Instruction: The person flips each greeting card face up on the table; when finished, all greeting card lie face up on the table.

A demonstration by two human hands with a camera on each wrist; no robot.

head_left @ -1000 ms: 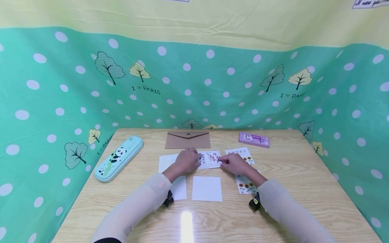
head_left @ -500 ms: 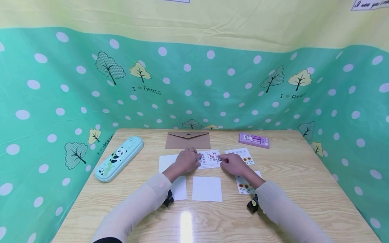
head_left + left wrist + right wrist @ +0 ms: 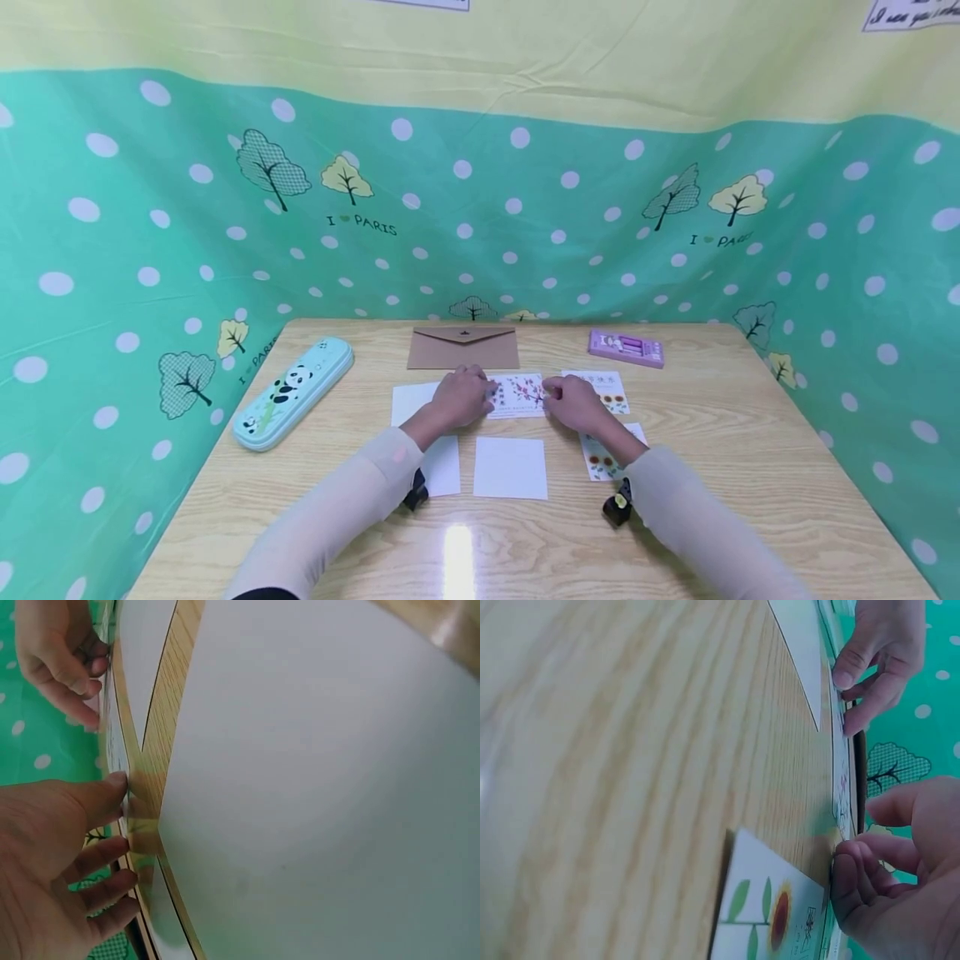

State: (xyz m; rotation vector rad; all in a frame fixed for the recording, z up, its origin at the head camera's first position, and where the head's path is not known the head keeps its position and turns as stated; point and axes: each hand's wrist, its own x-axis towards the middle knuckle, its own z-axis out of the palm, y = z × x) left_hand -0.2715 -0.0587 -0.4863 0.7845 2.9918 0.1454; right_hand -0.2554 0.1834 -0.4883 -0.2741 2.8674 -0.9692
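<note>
A white card with pink blossoms and dark lettering lies flat in the middle of the table in the head view. On its left end rest the fingers of my left hand, spread apart in the left wrist view. My right hand is at the card's right edge. In the right wrist view its fingers bend loosely at the card, and a gap shows between the digits. Partly behind this hand lies a sunflower card, with a second sunflower card nearer the front, partly covered by the right forearm.
Blank white sheets lie under and beside the left forearm. A square white sheet sits between the arms. At the back are a brown envelope and a purple box. A panda pencil case stands left.
My right fingertips have drawn back from the blossom card's face to its right edge. The upper sunflower card has turned straighter and shifted slightly. The left hand has stayed in place.
</note>
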